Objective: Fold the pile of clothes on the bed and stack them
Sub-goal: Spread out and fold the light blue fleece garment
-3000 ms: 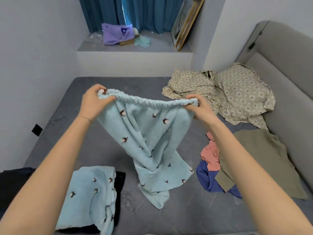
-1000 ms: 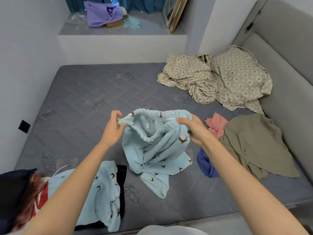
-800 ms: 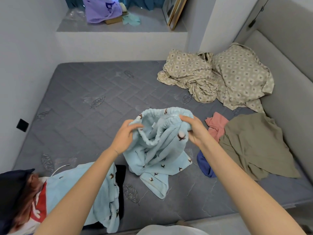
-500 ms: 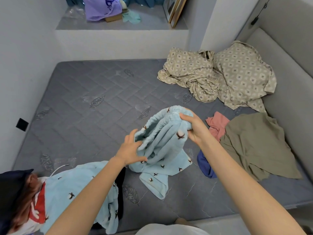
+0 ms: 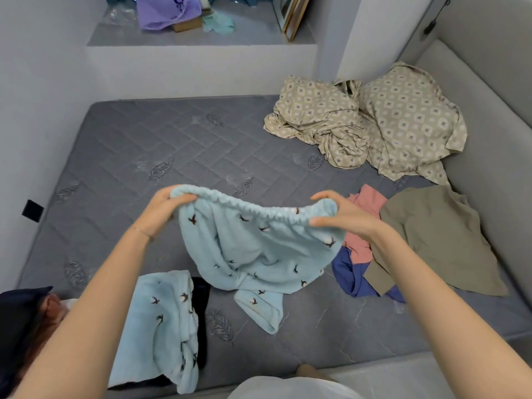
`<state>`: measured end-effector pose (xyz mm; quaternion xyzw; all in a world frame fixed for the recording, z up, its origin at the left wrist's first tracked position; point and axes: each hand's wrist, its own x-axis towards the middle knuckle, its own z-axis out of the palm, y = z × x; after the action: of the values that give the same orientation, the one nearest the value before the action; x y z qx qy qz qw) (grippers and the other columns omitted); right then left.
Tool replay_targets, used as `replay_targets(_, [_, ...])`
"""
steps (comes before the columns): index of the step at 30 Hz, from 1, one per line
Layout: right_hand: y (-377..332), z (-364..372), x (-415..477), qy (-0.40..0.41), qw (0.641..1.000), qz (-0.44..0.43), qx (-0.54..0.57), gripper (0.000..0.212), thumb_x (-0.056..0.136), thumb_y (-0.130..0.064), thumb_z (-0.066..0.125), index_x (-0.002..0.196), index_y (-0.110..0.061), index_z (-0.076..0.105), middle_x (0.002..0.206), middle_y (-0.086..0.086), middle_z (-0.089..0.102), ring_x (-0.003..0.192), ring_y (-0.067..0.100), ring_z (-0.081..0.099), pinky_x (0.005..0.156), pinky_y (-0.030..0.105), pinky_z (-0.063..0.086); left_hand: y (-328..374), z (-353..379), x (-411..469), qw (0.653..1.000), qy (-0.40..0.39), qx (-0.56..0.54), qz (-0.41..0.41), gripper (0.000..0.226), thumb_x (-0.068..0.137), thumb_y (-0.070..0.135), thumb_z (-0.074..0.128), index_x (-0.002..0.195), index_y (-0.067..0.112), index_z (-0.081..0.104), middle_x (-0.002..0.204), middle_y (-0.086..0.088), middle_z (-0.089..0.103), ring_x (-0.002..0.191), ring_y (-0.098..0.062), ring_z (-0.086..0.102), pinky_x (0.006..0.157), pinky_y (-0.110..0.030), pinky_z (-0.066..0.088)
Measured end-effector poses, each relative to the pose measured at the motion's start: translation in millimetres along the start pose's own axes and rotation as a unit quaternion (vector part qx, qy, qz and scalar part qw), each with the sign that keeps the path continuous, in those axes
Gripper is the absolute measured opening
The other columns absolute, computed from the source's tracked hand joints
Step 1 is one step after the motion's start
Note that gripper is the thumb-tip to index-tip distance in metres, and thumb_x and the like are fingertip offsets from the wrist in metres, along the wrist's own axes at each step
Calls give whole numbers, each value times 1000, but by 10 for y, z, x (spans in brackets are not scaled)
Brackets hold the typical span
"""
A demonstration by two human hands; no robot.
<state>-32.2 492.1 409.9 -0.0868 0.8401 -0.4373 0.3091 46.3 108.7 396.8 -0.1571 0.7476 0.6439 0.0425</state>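
1. Light-blue fleece trousers with a small dark bird print hang by their elastic waistband above the grey quilted bed. The left hand grips one end of the band with curled fingers. The right hand pinches the other end between thumb and fingers.
2. The trouser legs lie twisted and bunched on the bed under the band. If they are laid flat like this, the twist would probably get folded in and leave a lumpy, crooked packet.
3. The right hand's hold looks light. A shake to free the legs could pull the stretchy band out of that pinch.
4. The hanging cloth is close to the crumpled pink garment and the dark-blue garment, with the olive-green shirt next to them. A sweep to that side might drag them along or lay the trousers over them.
5. A second light-blue bird-print garment lies on a black garment and reaches the near edge of the bed. A bump from the left forearm could send it to the floor.
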Motion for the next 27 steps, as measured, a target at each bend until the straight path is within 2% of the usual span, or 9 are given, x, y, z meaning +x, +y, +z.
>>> replay_targets(2, [57, 74, -8, -61, 994, 0, -90, 70, 75, -33, 84, 134, -35, 46, 134, -16, 42, 123, 4, 40, 94, 24, 33, 33, -50, 94, 999, 12, 24, -28, 14, 90, 18, 66, 89, 29, 76, 97, -1, 75, 93, -20, 68, 82, -39, 53])
replay_targets(5, [80, 162, 65, -1, 998, -12, -69, 38, 72, -27, 87, 102, -20, 64, 102, -4, 64, 93, 11, 57, 75, 25, 43, 74, 6, 143, 999, 14, -3, -51, 9, 87, 21, 69, 95, 19, 65, 101, -7, 69, 97, -25, 64, 80, -41, 50])
replay_targets(8, [12, 71, 126, 74, 992, 21, 101, 31, 73, -30, 85, 81, -14, 60, 80, 4, 61, 74, 15, 54, 66, 29, 41, 115, 79, 180, 994, 50, -76, -62, 12, 91, 12, 65, 99, 15, 56, 100, -6, 65, 96, -23, 62, 77, -36, 51])
replay_targets(12, [-318, -54, 169, 118, 905, 40, 406, 50, 78, -27, 77, 116, 3, 65, 107, 20, 71, 92, 26, 68, 87, 37, 54, 322, 213, 192, 968, 4, -247, -46, 31, 95, 9, 58, 124, -4, 54, 120, -17, 64, 113, -27, 63, 93, -34, 55])
replay_targets(14, [-535, 16, 166, 90, 877, 28, 471, 39, 91, -23, 63, 120, 3, 63, 106, 18, 71, 93, 26, 69, 87, 34, 57, 439, 433, 151, 958, -30, -284, -39, 29, 98, 8, 52, 124, -5, 55, 121, -16, 65, 114, -24, 63, 97, -32, 52])
replay_targets(17, [-793, 278, 157, 64, 875, 26, 479, 31, 95, -21, 59, 116, 1, 64, 108, 18, 70, 100, 27, 68, 94, 38, 53, 577, 895, 41, 961, -20, -277, -5, 20, 96, 2, 54, 115, -1, 58, 107, -12, 70, 98, -19, 68, 90, -28, 56])
replay_targets(21, [-1016, 504, 114, 44, 871, 13, 488, 9, 97, -12, 52, 95, -8, 60, 74, 6, 71, 64, 18, 69, 59, 28, 59, 575, 1278, -59, 968, 4, -246, 53, 20, 91, 6, 64, 107, 0, 55, 107, -16, 66, 100, -22, 63, 92, -37, 51])
replay_targets(24, [-1000, 514, 94, 30, 863, 5, 504, 16, 98, -23, 53, 96, -9, 60, 73, 5, 72, 62, 19, 70, 57, 29, 59, 537, 1343, -187, 972, -3, -212, 100, 21, 83, 13, 69, 99, 10, 56, 104, -6, 66, 102, -17, 62, 90, -34, 51])
replay_targets(27, [-949, 510, 60, 20, 865, 36, 500, 34, 95, -43, 54, 91, -11, 61, 74, 7, 71, 66, 21, 70, 67, 36, 57, 475, 1376, -331, 975, -46, -176, 128, 21, 85, 10, 67, 103, 5, 57, 119, -11, 67, 116, -22, 62, 99, -38, 50])
